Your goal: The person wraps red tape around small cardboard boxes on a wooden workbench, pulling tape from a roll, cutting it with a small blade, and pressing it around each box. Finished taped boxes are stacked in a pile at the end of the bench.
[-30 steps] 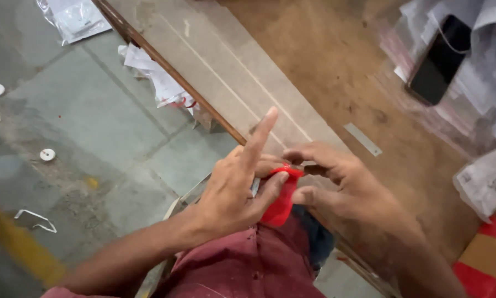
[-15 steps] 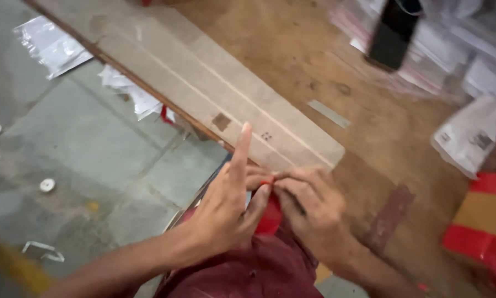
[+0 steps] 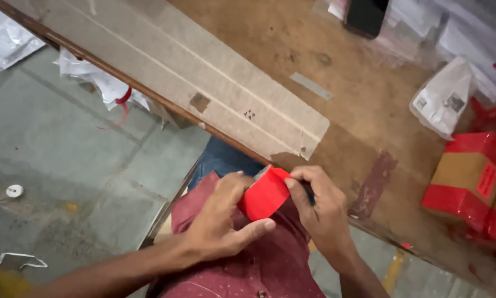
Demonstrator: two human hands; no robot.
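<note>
Both hands hold one roll of red tape [image 3: 265, 194] in front of my lap, at the near edge of a brown wooden table [image 3: 336, 110]. My left hand [image 3: 223, 221] cups the roll from the left and below, thumb stretched under it. On the roll's right side, my right hand [image 3: 318, 207] pinches it with the fingertips at its upper edge. Part of the roll is hidden behind the fingers.
A cardboard box wrapped in red tape [image 3: 474, 182] stands at the table's right. A white plastic package [image 3: 443, 102] and a dark phone [image 3: 366, 15] lie farther back. Wide strips of brown tape [image 3: 192, 72] cover the table's near edge. Crumpled plastic [image 3: 102, 83] litters the tiled floor.
My left index finger, raised straight before, has folded down onto the roll. The view has shifted, so the taped box shows more fully at right.
</note>
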